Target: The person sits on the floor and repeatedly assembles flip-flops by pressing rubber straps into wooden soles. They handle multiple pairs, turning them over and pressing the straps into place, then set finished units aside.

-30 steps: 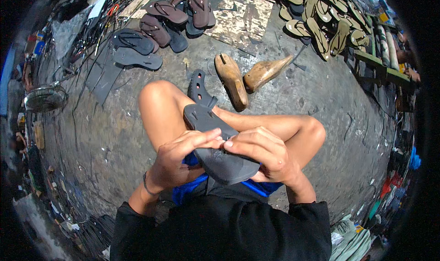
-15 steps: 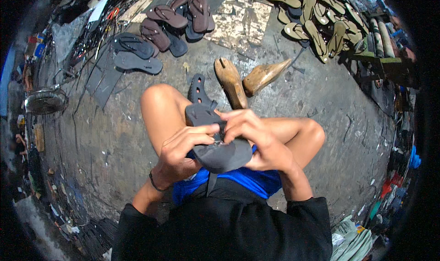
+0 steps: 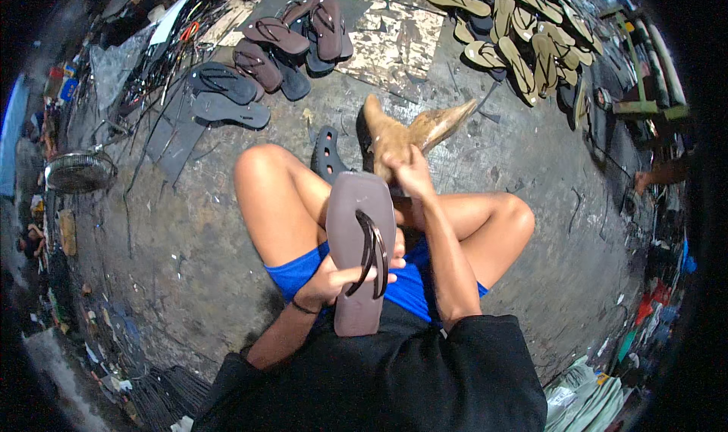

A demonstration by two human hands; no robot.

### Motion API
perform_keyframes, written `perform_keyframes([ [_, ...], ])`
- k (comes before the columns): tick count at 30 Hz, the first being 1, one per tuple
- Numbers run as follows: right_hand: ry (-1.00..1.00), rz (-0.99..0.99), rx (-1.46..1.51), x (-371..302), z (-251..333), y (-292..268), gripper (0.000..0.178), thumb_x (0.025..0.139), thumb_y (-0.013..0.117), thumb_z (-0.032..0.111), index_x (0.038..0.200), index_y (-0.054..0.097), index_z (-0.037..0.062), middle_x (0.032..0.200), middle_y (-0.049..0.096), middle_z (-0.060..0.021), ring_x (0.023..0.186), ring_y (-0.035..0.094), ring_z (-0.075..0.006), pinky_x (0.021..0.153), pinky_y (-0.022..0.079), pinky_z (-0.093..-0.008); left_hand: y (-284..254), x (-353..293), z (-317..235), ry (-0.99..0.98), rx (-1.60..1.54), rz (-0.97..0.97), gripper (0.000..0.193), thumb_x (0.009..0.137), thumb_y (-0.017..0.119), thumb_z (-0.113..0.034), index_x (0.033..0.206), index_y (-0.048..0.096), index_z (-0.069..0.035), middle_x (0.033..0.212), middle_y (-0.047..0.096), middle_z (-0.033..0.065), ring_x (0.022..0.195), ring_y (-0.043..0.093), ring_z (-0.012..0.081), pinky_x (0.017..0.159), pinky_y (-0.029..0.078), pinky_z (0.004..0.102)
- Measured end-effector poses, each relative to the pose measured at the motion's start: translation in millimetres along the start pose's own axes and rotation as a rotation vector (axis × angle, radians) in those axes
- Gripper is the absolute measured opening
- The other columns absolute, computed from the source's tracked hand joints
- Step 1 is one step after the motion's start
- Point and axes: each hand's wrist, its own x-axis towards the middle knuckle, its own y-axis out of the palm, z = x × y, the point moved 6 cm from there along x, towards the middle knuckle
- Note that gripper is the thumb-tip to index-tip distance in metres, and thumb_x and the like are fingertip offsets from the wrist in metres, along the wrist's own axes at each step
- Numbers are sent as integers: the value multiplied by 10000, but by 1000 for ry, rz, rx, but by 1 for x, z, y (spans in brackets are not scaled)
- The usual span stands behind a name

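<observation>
In my left hand (image 3: 327,282) is a mauve-brown flip-flop (image 3: 355,197), its top side facing up and its toe end pointing away from me. Some of my left fingers pass under its glossy dark strap (image 3: 378,254); others show at the sole's right edge. Farther forward, my right hand (image 3: 412,174) is closed on the near end of a wooden shoe last (image 3: 385,133). A second wooden last (image 3: 444,125) lies against it on the right. Left of the lasts, a dark clog with holes (image 3: 327,150) rests on the floor, partly hidden by my knee and the flip-flop.
Brown and black flip-flops (image 3: 277,34) are piled at the far left, olive ones (image 3: 519,68) at the far right. A fan (image 3: 80,173) stands at the left. Part of another person's limb (image 3: 658,176) enters from the right edge.
Both hands held a bent, dark sole at my lap; now the left alone holds the flip-flop, straightened with its top showing. My right hand has let go and reached forward to the wooden last.
</observation>
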Motion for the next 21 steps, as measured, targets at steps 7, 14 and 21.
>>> perform_keyframes([
  [7, 139, 263, 637, -151, 58, -77, 679, 844, 689, 289, 1374, 454, -64, 1252, 609, -151, 1111, 613, -238, 972, 489, -376, -72, 14, -8, 114, 7, -333, 635, 968, 561, -482, 1404, 409, -46, 1334, 546, 166, 1124, 615, 233, 905, 555, 377],
  [14, -29, 391, 84, -240, 104, -56, 647, 837, 737, 202, 1355, 467, -75, 1246, 598, -176, 1160, 585, -280, 999, 451, -362, -77, 37, -35, 384, -122, -368, 708, 1022, 322, -563, 1438, 403, 4, 1387, 531, 149, 1179, 572, 238, 1004, 483, 387],
  [21, -466, 209, -482, -237, 124, 3, 672, 820, 740, 228, 1363, 458, -50, 1222, 572, -227, 1039, 635, -372, 853, 550, -408, -82, 10, 0, 371, -275, -507, 895, 959, 166, -722, 1421, 431, -3, 1383, 533, 185, 1204, 572, 282, 1034, 465, 413],
])
